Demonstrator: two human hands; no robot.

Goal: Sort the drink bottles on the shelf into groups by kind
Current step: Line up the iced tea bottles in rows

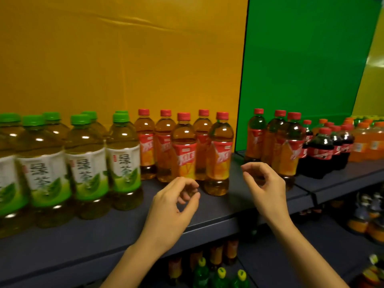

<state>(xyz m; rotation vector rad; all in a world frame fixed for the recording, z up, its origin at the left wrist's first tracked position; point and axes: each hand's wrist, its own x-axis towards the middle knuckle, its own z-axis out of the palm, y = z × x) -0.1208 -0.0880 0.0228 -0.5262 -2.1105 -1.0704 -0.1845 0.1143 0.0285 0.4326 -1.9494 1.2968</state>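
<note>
Green tea bottles (pixel 87 163) with green caps stand grouped at the left of the dark shelf (pixel 124 229). Beside them is a group of red-capped iced tea bottles (pixel 184 150). Three more iced tea bottles (pixel 287 150) stand right of a gap, then cola bottles (pixel 321 152) and orange soda bottles (pixel 362 142). My left hand (pixel 176 204) hovers over the shelf just in front of the iced tea group, fingers curled loosely, holding nothing. My right hand (pixel 264 183) hangs in the gap between the two iced tea groups, fingers apart and empty.
A yellow back panel (pixel 124 59) meets a green one (pixel 301 59) behind the gap. A seam in the shelf (pixel 309 192) lies under the right iced tea group. Lower shelves hold more bottles (pixel 220 273), some with yellow caps.
</note>
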